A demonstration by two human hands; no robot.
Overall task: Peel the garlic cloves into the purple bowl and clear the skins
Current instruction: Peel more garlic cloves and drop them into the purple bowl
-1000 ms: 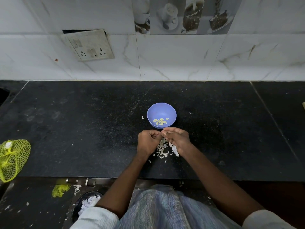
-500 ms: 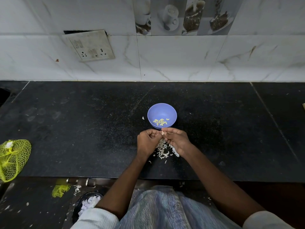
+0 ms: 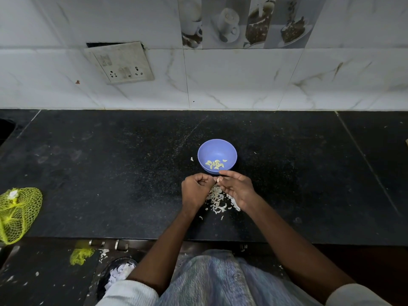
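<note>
A person stands at a black counter [image 3: 110,173]. A purple bowl [image 3: 217,151] sits on it, near the middle. Some peeled cloves [image 3: 215,164] lie at the bottom of the bowl.

Both hands are just in front of the bowl, close together. The left hand [image 3: 195,191] is curled up like a fist, with its fingers bent in. What is inside it cannot be seen. The right hand [image 3: 237,187] has its fingers bent too, and its fingertips pinch a small pale clove [image 3: 218,179]. The clove is between the two hands, just by the near side of the bowl.

Under the hands lies a pile of white skins [image 3: 217,200] on the counter. A few small bits lie apart from the pile, and one bit [image 3: 191,159] lies just left of the bowl.

A yellow net bag [image 3: 16,213] lies at the far left edge of the counter. On the white tile wall behind is a socket plate [image 3: 120,62], which hangs a bit crooked.
</note>
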